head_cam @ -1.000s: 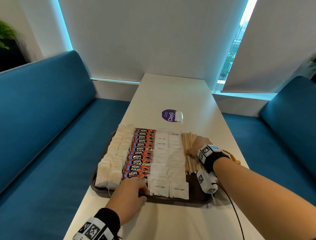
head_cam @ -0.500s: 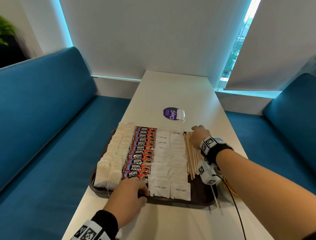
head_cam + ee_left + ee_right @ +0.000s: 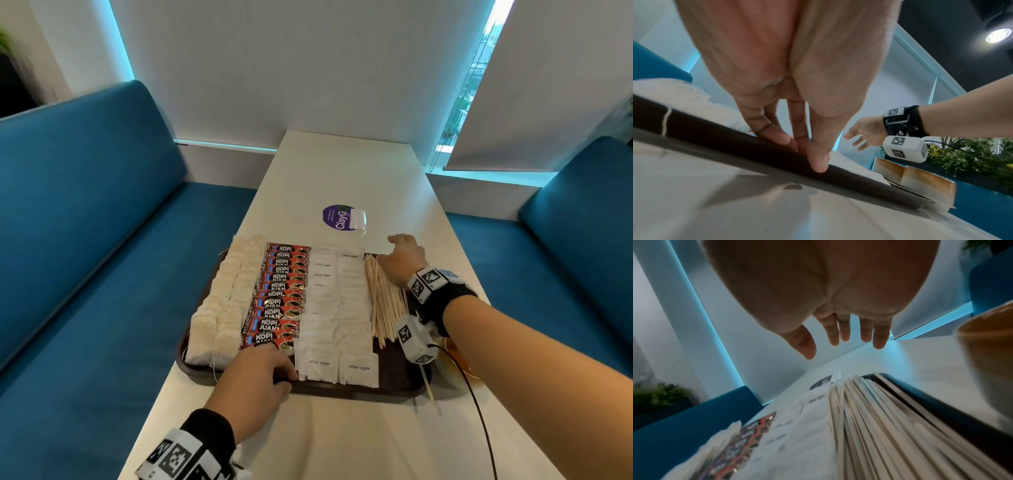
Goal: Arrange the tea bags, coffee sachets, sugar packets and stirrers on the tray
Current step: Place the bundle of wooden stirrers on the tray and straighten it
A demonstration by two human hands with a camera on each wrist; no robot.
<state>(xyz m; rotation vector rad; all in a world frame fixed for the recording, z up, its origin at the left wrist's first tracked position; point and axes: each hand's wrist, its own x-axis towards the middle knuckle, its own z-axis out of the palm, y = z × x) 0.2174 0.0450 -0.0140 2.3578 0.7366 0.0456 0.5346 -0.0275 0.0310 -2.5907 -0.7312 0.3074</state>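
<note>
On the white tabletop (image 3: 346, 178), dark brown plastic tray (image 3: 394, 385) sits lengthwise, loaded in columns L to R: pale paper tea bags (image 3: 222, 305), red-and-black coffee sachets (image 3: 279, 294), white paper sugar packets (image 3: 337, 308), thin wooden stirrers (image 3: 383, 301). Arrangement looks near done, judging by the full rows.

Your left hand (image 3: 255, 378) rests on tray's near rim; fingers straight, tips pressing the edge, nothing held (left wrist view confirms). Your right hand (image 3: 402, 262) hovers over far end of stirrers w/ fingers spread and relaxed, empty, reaching toward the far right corner.

Risks from here:
- Stirrers lie loose & fanned, not bundled. A sweep of your right hand or the wrist-cam block (image 3: 412, 337) dangling just above them could scatter them or roll some onto bare tray floor at near right.
- One stray stick (image 3: 427, 383) already pokes over near right rim; a tray nudge may drop it off.
- Left-hand pressure on rim could tip or slide the tray, shifting the overlapped sachet and sugar rows.
- Tea-bag string (image 3: 666, 120) hangs over the near rim; snag it & a bag pulls out.
- Orange-brown cup-like item (image 3: 986, 353) sits beside tray by your right wrist, partly hidden; cable (image 3: 479, 411) trailing from the cam could catch it.
</note>
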